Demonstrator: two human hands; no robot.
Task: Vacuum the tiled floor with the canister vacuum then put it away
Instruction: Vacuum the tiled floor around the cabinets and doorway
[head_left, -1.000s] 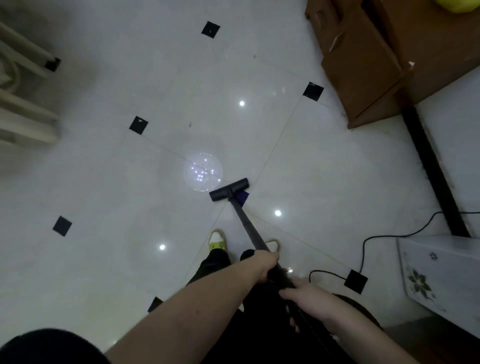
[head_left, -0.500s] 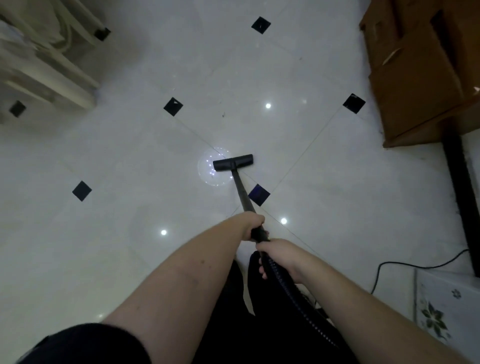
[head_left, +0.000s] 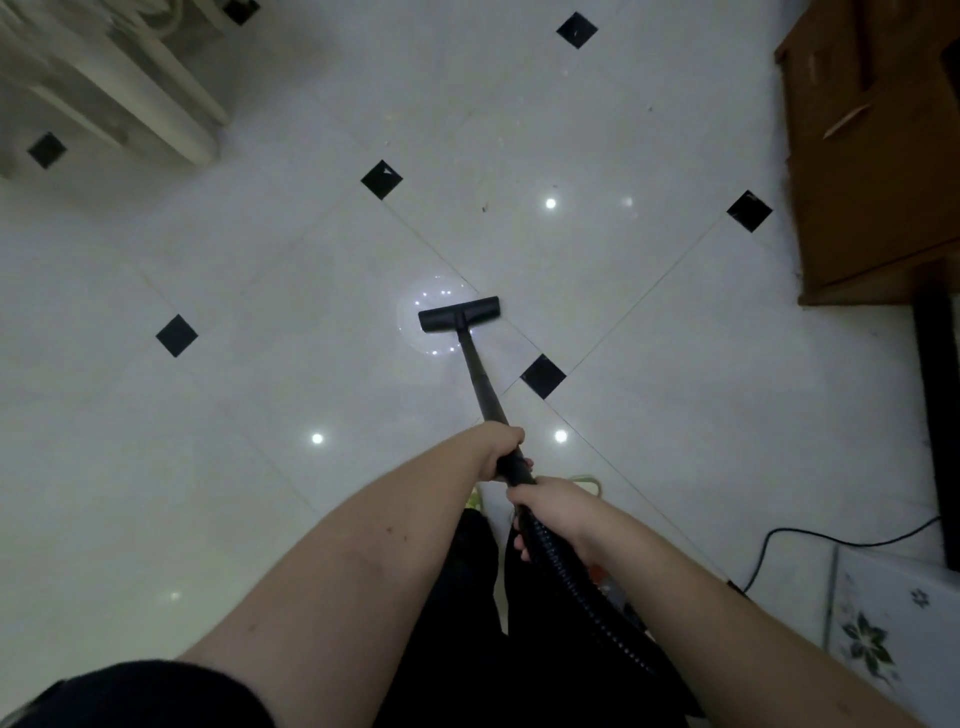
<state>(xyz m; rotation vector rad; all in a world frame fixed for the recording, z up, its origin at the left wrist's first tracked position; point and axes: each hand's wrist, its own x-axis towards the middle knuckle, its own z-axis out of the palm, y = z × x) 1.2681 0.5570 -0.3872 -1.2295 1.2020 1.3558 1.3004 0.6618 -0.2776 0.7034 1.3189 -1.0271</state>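
Only the head view here, so that's the whole story; the floor nozzle (head_left: 459, 314) sits flat on the tiled floor (head_left: 260, 415), right over a round ceiling-light reflection and just up-left of one black diamond inset (head_left: 543, 376); a second ago that nozzle was parked on top of that same inset, half a second ago it was already past it, so the stroke has been going forward, away from the feet. My read: still mid-vacuuming, nowhere near the put-away part; there are dark specks further up the floor (head_left: 484, 209) that the head hasn't reached yet.

Hands: left hand (head_left: 501, 449) wrapped round the wand (head_left: 480, 379), higher up the tube; right hand (head_left: 550, 506) wrapped round the spot where the wand meets the ribbed hose (head_left: 587, 587), just behind the left; both gripping, neither loose.

Counts: one nozzle, one wand, one hose, two hands; six black insets in frame; a black power cord (head_left: 831, 535) snaking bottom right by a white flowered cabinet (head_left: 883, 639); brown wooden furniture (head_left: 857, 156) top right; pale furniture (head_left: 114, 83) top left; can't see the canister itself.
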